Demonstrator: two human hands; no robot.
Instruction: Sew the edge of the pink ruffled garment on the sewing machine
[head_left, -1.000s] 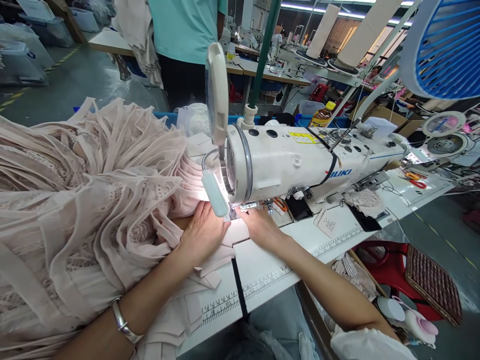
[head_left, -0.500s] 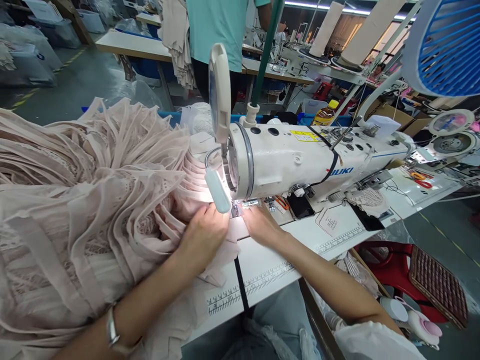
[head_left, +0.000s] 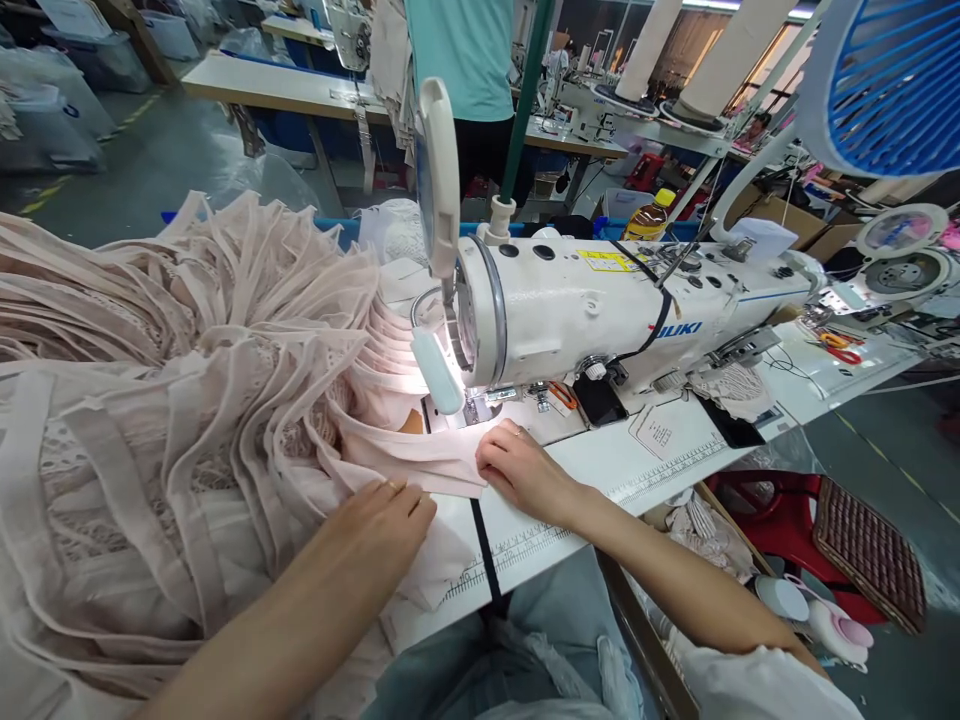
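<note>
Hands [head_left: 525,470] withdrew from needle; strip [head_left: 420,462] pulled.

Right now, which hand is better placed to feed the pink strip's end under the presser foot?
Probably the right hand: it pinches the pink strip at its free end, just in front of the presser foot. The left hand lies flat on fabric farther back.

A blue-slatted plastic fan [head_left: 892,85] is hanging at the upper right. A yellow-capped bottle of amber liquid [head_left: 646,218] is standing behind the machine, red-handled scissors [head_left: 841,350] are lying far right, and a brown woven cushion [head_left: 870,552] is resting on a red plastic stool [head_left: 780,520].
</note>
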